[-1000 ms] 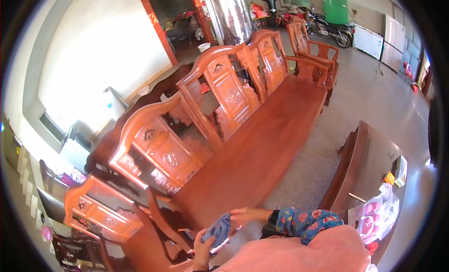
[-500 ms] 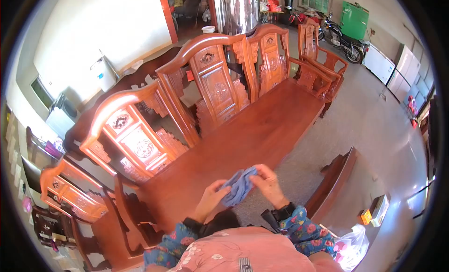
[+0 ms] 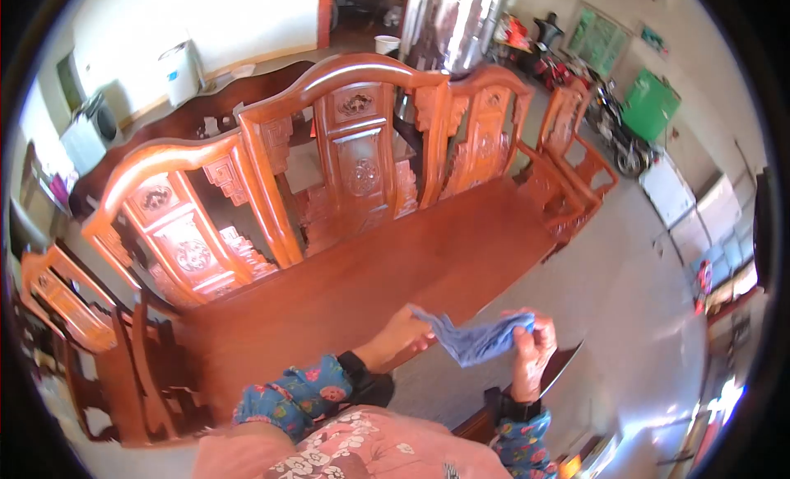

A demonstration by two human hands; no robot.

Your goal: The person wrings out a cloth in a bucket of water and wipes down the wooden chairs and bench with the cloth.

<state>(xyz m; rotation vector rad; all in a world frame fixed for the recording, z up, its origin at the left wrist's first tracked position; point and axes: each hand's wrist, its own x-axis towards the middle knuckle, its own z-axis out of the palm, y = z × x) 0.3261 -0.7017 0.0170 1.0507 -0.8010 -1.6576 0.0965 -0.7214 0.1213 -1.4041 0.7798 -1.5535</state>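
A bluish cloth point(image 3: 473, 341) is stretched between my two hands, sagging a little in the middle. My left hand point(image 3: 399, 332) pinches one end of it. Bunched folds at the other end are gripped by my right hand point(image 3: 535, 347). Both hands are above the front edge of a long wooden bench seat point(image 3: 370, 277), with the cloth in the air. Behind the seat rises a carved, glossy wooden backrest point(image 3: 362, 150) with openings between its panels. Flowered sleeves cover both forearms.
A matching wooden armchair point(image 3: 572, 133) stands at the bench's far right end, another wooden chair point(image 3: 70, 302) at the left. Low dark furniture point(image 3: 564, 364) lies near my right arm. Farther off are a motorcycle point(image 3: 617, 133), a green box point(image 3: 650, 104) and a shiny metal column point(image 3: 457, 26).
My hands have moved apart and to the right, pulling the bunched cloth out longer. The camera view has turned, so the furniture appears shifted.
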